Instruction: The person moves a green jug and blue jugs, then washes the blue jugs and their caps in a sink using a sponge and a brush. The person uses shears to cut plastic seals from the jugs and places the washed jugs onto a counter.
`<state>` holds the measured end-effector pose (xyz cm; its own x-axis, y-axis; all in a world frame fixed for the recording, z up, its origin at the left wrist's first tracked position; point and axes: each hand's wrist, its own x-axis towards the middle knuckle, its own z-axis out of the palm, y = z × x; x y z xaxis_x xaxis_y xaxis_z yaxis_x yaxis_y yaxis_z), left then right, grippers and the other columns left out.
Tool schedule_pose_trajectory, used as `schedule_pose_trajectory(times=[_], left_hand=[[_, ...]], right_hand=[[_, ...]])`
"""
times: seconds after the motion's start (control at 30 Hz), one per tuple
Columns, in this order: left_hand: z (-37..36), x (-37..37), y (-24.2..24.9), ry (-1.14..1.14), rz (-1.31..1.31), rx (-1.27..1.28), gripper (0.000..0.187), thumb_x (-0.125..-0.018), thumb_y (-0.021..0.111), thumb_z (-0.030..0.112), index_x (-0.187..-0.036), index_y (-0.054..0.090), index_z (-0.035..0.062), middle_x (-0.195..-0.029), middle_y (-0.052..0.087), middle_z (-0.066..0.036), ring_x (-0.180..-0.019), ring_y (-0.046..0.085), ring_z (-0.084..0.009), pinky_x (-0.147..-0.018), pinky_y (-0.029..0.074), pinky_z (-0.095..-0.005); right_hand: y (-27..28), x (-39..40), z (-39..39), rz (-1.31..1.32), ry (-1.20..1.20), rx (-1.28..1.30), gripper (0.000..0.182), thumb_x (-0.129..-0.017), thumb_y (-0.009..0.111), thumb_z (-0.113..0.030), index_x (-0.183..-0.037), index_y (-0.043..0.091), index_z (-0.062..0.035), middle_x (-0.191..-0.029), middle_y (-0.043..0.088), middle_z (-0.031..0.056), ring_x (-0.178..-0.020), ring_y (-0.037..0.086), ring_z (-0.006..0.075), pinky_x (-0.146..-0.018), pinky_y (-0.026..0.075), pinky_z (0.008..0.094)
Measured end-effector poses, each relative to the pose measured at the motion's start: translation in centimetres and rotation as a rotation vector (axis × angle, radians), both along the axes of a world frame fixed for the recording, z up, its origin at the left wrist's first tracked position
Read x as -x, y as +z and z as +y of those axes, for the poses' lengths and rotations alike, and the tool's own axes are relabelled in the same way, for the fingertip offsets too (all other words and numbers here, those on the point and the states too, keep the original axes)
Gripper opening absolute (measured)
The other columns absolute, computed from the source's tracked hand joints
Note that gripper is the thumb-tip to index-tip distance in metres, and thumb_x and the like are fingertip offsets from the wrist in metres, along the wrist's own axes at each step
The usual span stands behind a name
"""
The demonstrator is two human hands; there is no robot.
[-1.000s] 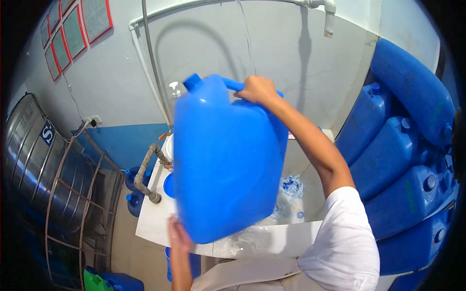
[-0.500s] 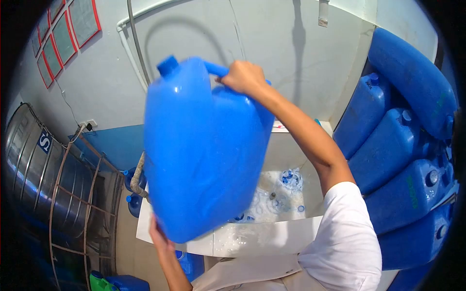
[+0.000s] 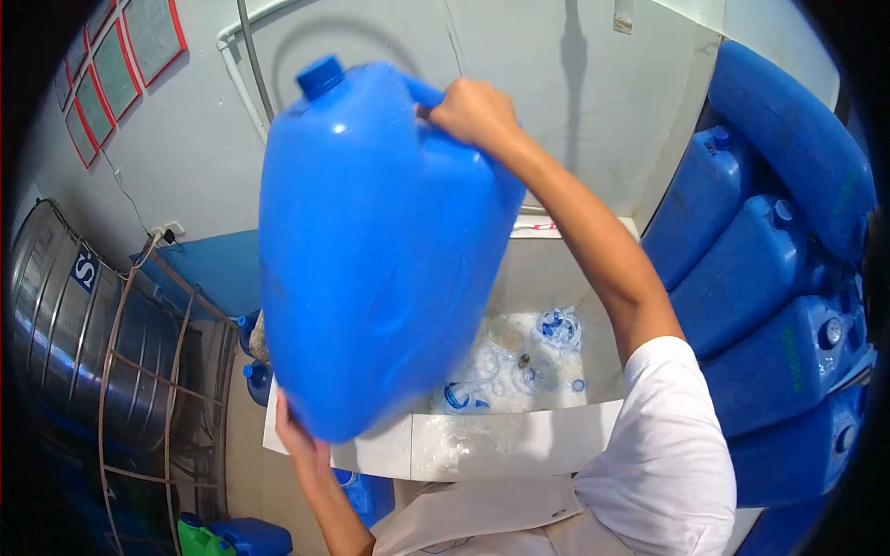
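A large blue plastic jerrycan (image 3: 380,250) with a blue cap fills the middle of the view, lifted above a white tiled sink (image 3: 482,445). My right hand (image 3: 473,111) grips the handle at its top. My left hand (image 3: 301,435) supports the bottom corner from below, mostly hidden by the can. The can is tilted, cap up and to the left.
The sink basin holds foamy water and several small blue caps (image 3: 556,329). Blue jerrycans (image 3: 760,269) are stacked on their sides at the right. A steel tank (image 3: 83,352) in a metal frame stands at the left. A green can (image 3: 199,537) sits on the floor.
The jerrycan has swung left and up, closer to the camera, covering the tap. More of the sink basin shows on the right. Both hands keep their hold.
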<state>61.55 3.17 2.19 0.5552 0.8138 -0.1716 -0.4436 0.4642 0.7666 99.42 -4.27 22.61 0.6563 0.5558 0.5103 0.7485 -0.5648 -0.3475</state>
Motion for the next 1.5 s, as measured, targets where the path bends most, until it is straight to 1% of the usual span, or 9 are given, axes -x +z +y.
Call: schedule_pose_trajectory(times=[0.17,0.27,0.43,0.77,0.83,0.97,1.03,1.2,1.5], left_hand=[[-1.1,-3.3,-9.1,-0.061,-0.099,0.087,0.032,-0.093,0.042,0.026,-0.115,0.050,0.0037,-0.114,0.058,-0.011,-0.104,0.056,-0.0234,-0.091,0.045,-0.0384],[-0.8,-0.9,-6.4,-0.183,-0.072,0.080,0.034,-0.093,0.040,0.026,-0.115,0.050,0.0026,-0.116,0.057,-0.013,-0.107,0.056,-0.0241,-0.090,0.048,-0.0399],[0.3,-3.9,2.9,-0.033,0.049,-0.435,0.054,-0.090,0.043,0.033,-0.133,0.038,-0.0007,-0.118,0.056,-0.013,-0.104,0.056,-0.0204,-0.092,0.042,-0.0335],[-4.6,-18.6,14.0,-0.315,0.048,-1.173,0.050,-0.091,0.046,0.030,-0.131,0.042,0.0010,-0.126,0.051,-0.015,-0.115,0.048,-0.0216,-0.101,0.032,-0.0332],[-1.7,-20.7,11.7,-0.317,-0.147,-1.022,0.043,-0.091,0.046,0.028,-0.125,0.049,0.0015,-0.121,0.055,-0.012,-0.115,0.048,-0.0191,-0.100,0.034,-0.0329],[10.8,-21.1,-2.5,0.530,0.015,-0.169,0.023,-0.084,0.045,0.015,-0.096,0.061,0.0026,-0.084,0.059,-0.006,-0.087,0.057,-0.0158,-0.077,0.043,-0.0289],[16.0,-18.5,-7.7,0.404,0.245,-0.244,0.017,-0.081,0.044,0.011,-0.091,0.055,0.0041,-0.073,0.054,-0.006,-0.066,0.053,-0.0172,-0.060,0.042,-0.0323],[17.9,-17.3,-10.6,0.252,0.339,-0.006,0.013,-0.081,0.045,0.014,-0.090,0.051,0.0075,-0.063,0.045,-0.005,-0.056,0.043,-0.0173,-0.049,0.036,-0.0309],[21.0,-15.8,-7.7,0.066,0.145,0.160,0.014,-0.089,0.050,0.012,-0.081,0.047,0.0014,-0.068,0.047,-0.008,-0.055,0.050,-0.0155,-0.051,0.051,-0.0261]], right_hand=[[-4.4,-5.0,0.3,0.017,0.030,0.092,0.047,-0.067,0.067,-0.045,-0.087,0.069,-0.0024,-0.087,0.065,0.0238,-0.083,0.064,0.0385,-0.073,0.050,0.0459],[-9.7,-8.1,-1.6,0.140,0.147,0.116,0.074,-0.062,0.071,-0.053,-0.114,0.057,-0.0033,-0.104,0.062,0.0249,-0.098,0.060,0.0377,-0.083,0.048,0.0432],[-22.9,-13.7,-11.3,0.346,0.320,-0.362,0.043,-0.085,0.047,-0.005,-0.126,0.042,0.0050,-0.122,0.051,0.0229,-0.113,0.050,0.0319,-0.097,0.039,0.0390],[-40.6,-4.6,-20.9,0.227,-0.087,-0.266,0.042,-0.090,0.042,-0.017,-0.128,0.042,0.0007,-0.125,0.049,0.0182,-0.117,0.046,0.0290,-0.099,0.037,0.0382],[-42.7,-4.4,-20.5,0.054,-0.186,-0.008,0.042,-0.091,0.042,-0.020,-0.129,0.042,-0.0002,-0.126,0.049,0.0172,-0.117,0.045,0.0285,-0.100,0.036,0.0381],[-45.7,-4.7,-19.4,-0.331,-0.373,0.489,0.043,-0.093,0.040,-0.025,-0.129,0.042,-0.0019,-0.127,0.048,0.0153,-0.119,0.044,0.0273,-0.101,0.035,0.0378],[-45.5,-4.5,-18.8,-0.359,-0.378,0.494,0.043,-0.094,0.039,-0.026,-0.130,0.042,-0.0023,-0.127,0.048,0.0149,-0.119,0.043,0.0270,-0.101,0.035,0.0377],[-41.0,0.1,-18.0,1.461,0.567,-1.606,0.051,-0.095,0.034,-0.041,-0.133,0.040,-0.0074,-0.134,0.042,0.0123,-0.121,0.040,0.0283,-0.103,0.032,0.0419],[-44.8,-0.2,-18.0,1.428,0.570,-1.583,0.050,-0.096,0.034,-0.040,-0.133,0.039,-0.0067,-0.134,0.042,0.0117,-0.121,0.040,0.0277,-0.104,0.031,0.0409]])
